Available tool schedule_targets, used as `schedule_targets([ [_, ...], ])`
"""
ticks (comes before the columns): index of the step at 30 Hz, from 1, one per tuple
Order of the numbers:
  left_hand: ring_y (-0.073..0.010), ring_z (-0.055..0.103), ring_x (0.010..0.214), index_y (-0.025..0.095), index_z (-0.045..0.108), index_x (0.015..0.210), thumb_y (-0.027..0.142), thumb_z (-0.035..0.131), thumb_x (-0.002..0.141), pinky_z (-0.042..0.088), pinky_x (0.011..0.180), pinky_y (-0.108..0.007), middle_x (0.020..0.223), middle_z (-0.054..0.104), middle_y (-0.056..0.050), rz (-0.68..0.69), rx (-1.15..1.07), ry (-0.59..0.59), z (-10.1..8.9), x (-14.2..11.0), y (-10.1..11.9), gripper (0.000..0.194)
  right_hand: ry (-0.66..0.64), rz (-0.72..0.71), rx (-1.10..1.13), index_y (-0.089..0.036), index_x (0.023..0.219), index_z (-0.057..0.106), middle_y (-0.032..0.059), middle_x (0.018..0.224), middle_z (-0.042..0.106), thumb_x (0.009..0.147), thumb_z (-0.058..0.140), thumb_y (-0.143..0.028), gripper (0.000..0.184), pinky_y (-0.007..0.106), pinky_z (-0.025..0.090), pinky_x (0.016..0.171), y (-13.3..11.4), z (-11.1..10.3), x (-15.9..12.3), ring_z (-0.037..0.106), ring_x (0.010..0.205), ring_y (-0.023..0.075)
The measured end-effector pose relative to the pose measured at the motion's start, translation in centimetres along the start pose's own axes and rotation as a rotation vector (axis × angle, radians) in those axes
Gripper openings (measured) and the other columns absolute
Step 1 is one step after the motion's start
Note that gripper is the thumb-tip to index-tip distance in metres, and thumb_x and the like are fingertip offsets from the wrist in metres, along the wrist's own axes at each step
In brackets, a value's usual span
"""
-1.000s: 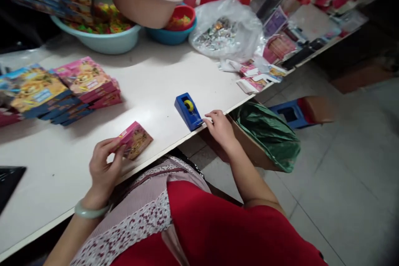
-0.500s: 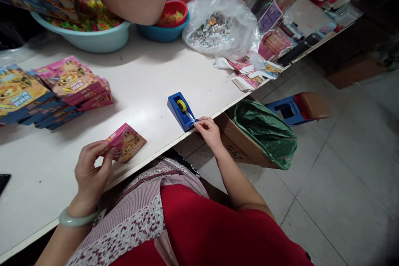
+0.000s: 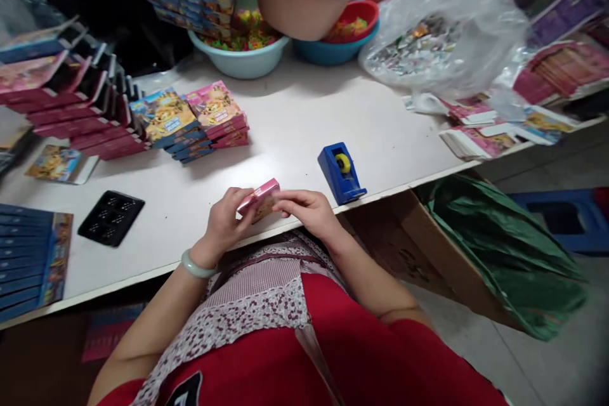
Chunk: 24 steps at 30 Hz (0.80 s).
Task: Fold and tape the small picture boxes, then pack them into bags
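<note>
My left hand (image 3: 226, 221) grips a small pink printed box (image 3: 264, 204), thumb on the near face and fingers behind, tilted up at the table's front edge. My right hand (image 3: 309, 210) is at the box's right end, thumb and fingers pinched together on a piece of clear tape that barely shows against the box. To the right stands a blue tape dispenser (image 3: 340, 174) with a yellow-cored roll.
Left of the hands lie a black dotted tray (image 3: 111, 218), stacked pink boxes (image 3: 219, 108) and blue boxes (image 3: 164, 115). Basins (image 3: 238, 63) and a clear plastic bag (image 3: 442, 44) stand at the back. A carton with a green liner (image 3: 499, 254) stands below the table edge.
My right hand has left the tape dispenser and come left to the box, taking tape along. My left hand has tilted the box up. The view has swung left.
</note>
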<state>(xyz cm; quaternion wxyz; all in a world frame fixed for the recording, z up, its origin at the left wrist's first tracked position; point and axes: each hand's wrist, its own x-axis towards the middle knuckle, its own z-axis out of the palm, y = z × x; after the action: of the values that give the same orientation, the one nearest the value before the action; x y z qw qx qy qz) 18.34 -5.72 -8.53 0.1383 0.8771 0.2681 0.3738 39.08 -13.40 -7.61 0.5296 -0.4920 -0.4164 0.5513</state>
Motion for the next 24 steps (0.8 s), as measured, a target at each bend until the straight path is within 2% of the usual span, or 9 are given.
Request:
schedule_targets([
  [3, -0.0139, 0.058, 0.069, 0.027, 0.047, 0.146, 0.022, 0.052, 0.100, 0.048, 0.056, -0.022, 0.093, 0.063, -0.005, 0.090, 0.099, -0.167, -0.8, 0.5, -0.1, 0.047, -0.036, 0.035, -0.045, -0.026, 0.126, 0.070, -0.0018, 0.076, 0.074, 0.084, 0.073, -0.039, 0.044, 0.033, 0.063, 0.065, 0.4, 1.7, 2.7, 0.066, 0.060, 0.0131],
  [6, -0.0140, 0.058, 0.069, 0.029, 0.049, 0.147, 0.024, 0.049, 0.102, 0.047, 0.055, -0.023, 0.091, 0.062, -0.005, 0.107, 0.064, -0.225, -0.8, 0.7, -0.6, 0.046, -0.003, 0.061, -0.291, -0.023, 0.145, 0.054, -0.0039, 0.068, 0.069, 0.086, 0.071, -0.036, 0.063, 0.033, 0.059, 0.062, 1.1, 1.2, 3.8, 0.063, 0.055, 0.0145],
  [10, -0.0157, 0.066, 0.081, 0.023, 0.065, 0.127, 0.024, 0.055, 0.100, 0.056, 0.070, -0.028, 0.097, 0.069, -0.007, -0.073, -0.167, -0.065, -0.2, 0.4, -1.1, 0.028, 0.064, -0.067, -0.680, -0.021, 0.133, 0.063, 0.0042, 0.081, 0.071, 0.083, 0.073, -0.036, 0.053, 0.036, 0.057, 0.070, 1.5, 0.3, 3.9, 0.068, 0.075, 0.0215],
  [13, -0.0180, 0.070, 0.086, 0.018, 0.069, 0.112, 0.038, 0.063, 0.097, 0.059, 0.075, -0.030, 0.099, 0.074, -0.008, -0.306, -0.330, 0.071, -1.7, 0.9, -2.7, 0.025, -0.005, -0.188, -0.558, -0.021, 0.116, 0.069, 0.0100, 0.105, 0.072, 0.085, 0.068, -0.041, 0.037, 0.034, 0.056, 0.069, 1.2, 0.7, 5.4, 0.068, 0.087, 0.0225],
  [16, -0.0217, 0.070, 0.102, 0.018, 0.063, 0.122, 0.049, 0.067, 0.094, 0.059, 0.088, -0.034, 0.115, 0.072, -0.011, -0.322, -0.275, 0.228, -6.8, 2.6, -6.5, 0.042, -0.033, -0.256, -0.351, -0.023, 0.118, 0.064, 0.0074, 0.104, 0.073, 0.085, 0.068, -0.047, 0.042, 0.033, 0.057, 0.072, -0.7, 1.7, 9.9, 0.067, 0.086, 0.0207],
  [19, -0.0248, 0.060, 0.125, 0.015, 0.051, 0.136, 0.038, 0.069, 0.093, 0.048, 0.110, -0.042, 0.133, 0.062, -0.014, -0.292, 0.148, 0.487, -14.4, 5.4, -12.0, 0.051, 0.059, -0.292, -0.303, -0.023, 0.118, 0.060, 0.0048, 0.096, 0.072, 0.081, 0.072, -0.046, 0.045, 0.033, 0.057, 0.073, -3.9, 2.5, 16.9, 0.067, 0.083, 0.0197],
  [20, -0.0263, 0.054, 0.132, 0.012, 0.049, 0.137, 0.029, 0.070, 0.092, 0.040, 0.118, -0.046, 0.137, 0.059, -0.015, -0.322, 0.310, 0.482, -16.9, 6.3, -13.8, 0.052, 0.079, -0.269, -0.312, -0.022, 0.115, 0.061, 0.0040, 0.092, 0.071, 0.081, 0.072, -0.043, 0.042, 0.032, 0.056, 0.071, -5.0, 2.7, 19.4, 0.067, 0.080, 0.0193],
  [22, -0.0307, 0.038, 0.145, 0.010, 0.046, 0.140, 0.014, 0.069, 0.087, 0.025, 0.125, -0.052, 0.150, 0.048, -0.017, -0.451, 0.529, 0.325, -20.8, 8.1, -16.9, 0.058, 0.113, -0.178, -0.355, -0.020, 0.107, 0.062, 0.0022, 0.082, 0.068, 0.081, 0.072, -0.033, 0.031, 0.029, 0.055, 0.064, -6.6, 3.3, 23.9, 0.065, 0.073, 0.0180],
  [24, -0.0370, 0.024, 0.152, 0.011, 0.043, 0.143, 0.002, 0.065, 0.081, 0.018, 0.125, -0.061, 0.160, 0.035, -0.018, -0.619, 0.639, 0.131, -23.0, 9.1, -19.1, 0.066, 0.113, -0.051, -0.422, -0.019, 0.099, 0.062, 0.0008, 0.074, 0.065, 0.080, 0.071, -0.023, 0.021, 0.027, 0.052, 0.057, -7.3, 3.8, 27.0, 0.062, 0.065, 0.0162],
])
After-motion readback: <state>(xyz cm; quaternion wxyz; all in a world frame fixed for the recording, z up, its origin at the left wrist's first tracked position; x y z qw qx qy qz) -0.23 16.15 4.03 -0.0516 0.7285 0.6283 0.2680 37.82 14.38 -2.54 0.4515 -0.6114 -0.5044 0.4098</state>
